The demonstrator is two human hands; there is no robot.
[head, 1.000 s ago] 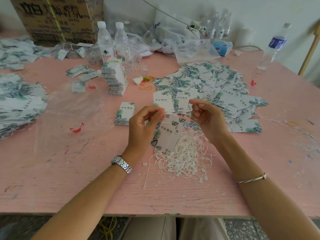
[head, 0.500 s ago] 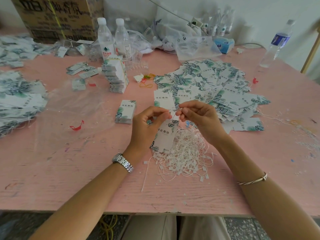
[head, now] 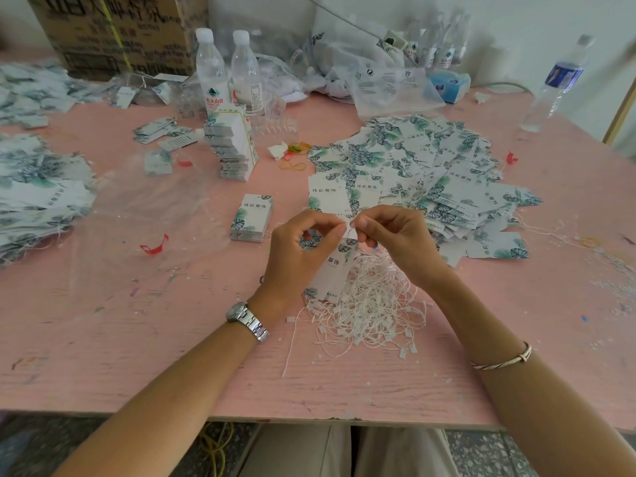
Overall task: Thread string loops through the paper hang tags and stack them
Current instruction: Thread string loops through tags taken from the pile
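Threading one hang tag (head: 333, 270) with string.
The left hand (head: 303, 251) pinches the tag's top, the card hanging below its fingers; the right hand (head: 395, 235) pinches a string loop (head: 351, 231) just beside them. Next, likely: draw the loop through the hole, then stack.

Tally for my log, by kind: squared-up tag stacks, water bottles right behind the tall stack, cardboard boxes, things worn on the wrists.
Squared-up tag stacks: 2, tall stack, short stack
Water bottles behind the tall one: 2, left bottle, right bottle
Cardboard box: 1
Wrist items: 2, watch, bracelet
Total: 7
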